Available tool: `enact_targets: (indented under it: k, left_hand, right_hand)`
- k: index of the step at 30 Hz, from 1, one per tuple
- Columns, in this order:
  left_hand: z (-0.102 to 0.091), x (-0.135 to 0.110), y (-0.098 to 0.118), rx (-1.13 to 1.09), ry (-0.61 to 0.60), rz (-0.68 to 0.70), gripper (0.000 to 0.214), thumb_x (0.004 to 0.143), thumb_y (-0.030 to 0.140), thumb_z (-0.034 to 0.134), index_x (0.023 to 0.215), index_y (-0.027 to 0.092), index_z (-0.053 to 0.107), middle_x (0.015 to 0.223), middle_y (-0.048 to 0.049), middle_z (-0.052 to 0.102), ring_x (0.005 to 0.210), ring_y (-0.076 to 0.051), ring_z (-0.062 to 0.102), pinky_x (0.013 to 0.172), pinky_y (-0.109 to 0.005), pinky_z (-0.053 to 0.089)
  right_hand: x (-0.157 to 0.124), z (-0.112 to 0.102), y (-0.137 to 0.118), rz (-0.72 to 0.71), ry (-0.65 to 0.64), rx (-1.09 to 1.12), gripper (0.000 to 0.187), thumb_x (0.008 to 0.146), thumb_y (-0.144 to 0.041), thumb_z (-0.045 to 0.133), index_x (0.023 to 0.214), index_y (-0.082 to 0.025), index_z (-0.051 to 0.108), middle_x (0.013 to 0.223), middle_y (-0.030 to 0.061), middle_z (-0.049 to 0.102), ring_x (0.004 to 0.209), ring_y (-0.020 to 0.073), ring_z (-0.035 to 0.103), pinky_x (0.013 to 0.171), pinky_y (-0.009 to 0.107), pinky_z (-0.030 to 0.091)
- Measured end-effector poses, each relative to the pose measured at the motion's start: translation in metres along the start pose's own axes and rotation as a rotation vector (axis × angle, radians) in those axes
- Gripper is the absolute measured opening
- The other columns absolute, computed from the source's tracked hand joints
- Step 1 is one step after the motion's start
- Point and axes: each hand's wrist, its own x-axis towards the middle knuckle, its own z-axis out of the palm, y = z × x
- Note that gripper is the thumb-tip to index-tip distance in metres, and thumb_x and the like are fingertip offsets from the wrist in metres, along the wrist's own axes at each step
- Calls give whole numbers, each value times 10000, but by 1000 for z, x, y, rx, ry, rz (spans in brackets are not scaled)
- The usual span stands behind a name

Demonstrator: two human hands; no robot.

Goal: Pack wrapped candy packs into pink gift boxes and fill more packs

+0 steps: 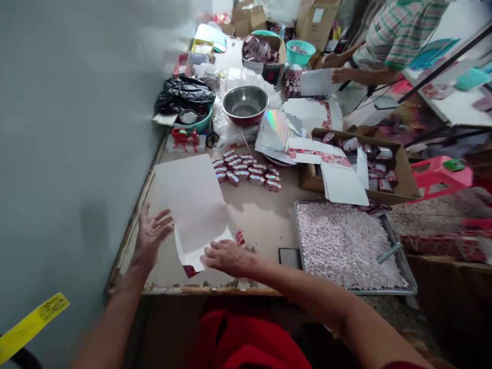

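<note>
The unlidded-looking white carton on the table seemed light and easily creased, best held by its walls, the left hand spread empty beside it, the right hand touching its front, grip unclear.

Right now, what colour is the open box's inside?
The open box is white inside, head view.

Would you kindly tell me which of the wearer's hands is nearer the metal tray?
Right: the right hand touches the white box, to the left of the metal tray; the left hand is farther left, on the box's other side.
</note>
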Motion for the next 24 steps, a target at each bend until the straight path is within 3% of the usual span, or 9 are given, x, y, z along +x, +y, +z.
enact_targets:
  k: [2,4,7,11,13,16,18,20,24]
  left_hand:
    - [21,37,-32,181,140,-2,1091,467,459,958,1428,246,488,1145,-47,650,913,-188,645,779,-319,571]
    - [45,70,-64,276,219,-10,713,550,496,876,1137,184,619,929,9,615,774,-146,571,722,-289,531]
    - [61,111,-97,345,224,-11,383,679,501,749,829,178,607,786,16,591,766,-170,574,784,-334,539]
    - [39,131,-98,478,284,-30,321,678,435,754,825,173,641,865,-34,643,922,-253,638,953,-467,552]
    - [30,111,-86,522,403,9,422,663,426,801,962,161,665,1030,-79,653,1037,-286,638,963,-495,562]
    - [57,55,-65,576,677,222,661,723,395,838,1295,179,586,1300,-143,589,1179,-305,608,948,-503,582]
    - [107,33,-55,693,511,522,504,838,305,779,1293,212,583,1252,-120,624,1171,-279,623,985,-481,575]
    - [170,45,-48,827,47,787,322,930,150,645,1238,238,615,1201,-95,673,1188,-248,639,1077,-450,534]
    - [275,153,-43,1211,-318,658,413,945,9,482,1321,139,588,1357,-216,620,1276,-299,606,1093,-464,503]
  right_hand:
    - [12,36,31,14,-39,-147,284,1078,-197,479,1286,-206,673,1312,126,723,1182,230,657,929,383,563]
    - [18,65,63,54,-58,-192,301,1078,-227,509,1345,-222,648,1424,137,667,1285,244,616,1022,425,532]
    - [9,76,100,75,-68,-155,484,1010,-391,671,1442,-188,591,1531,196,575,1417,294,524,1124,469,477]
    - [-51,21,155,350,303,-145,502,1027,-422,620,1479,-216,552,1422,162,636,1395,280,536,1190,469,447]
    - [-89,-15,201,715,538,-234,586,1015,-393,610,1551,-205,464,1472,198,570,1426,322,496,1204,538,427]
    - [-125,-41,277,965,505,-320,801,960,-382,639,1628,-84,312,1608,282,383,1522,394,351,1205,590,394]
    - [-128,-35,309,981,395,-361,786,926,-276,628,1618,-54,329,1609,294,367,1500,398,364,1195,574,389]
    - [-123,-20,319,971,364,-405,741,901,-195,607,1596,-64,386,1570,285,407,1451,385,410,1195,563,374]
    - [-119,6,303,964,488,-385,657,929,-280,612,1545,-115,454,1395,243,530,1313,364,497,1128,547,438]
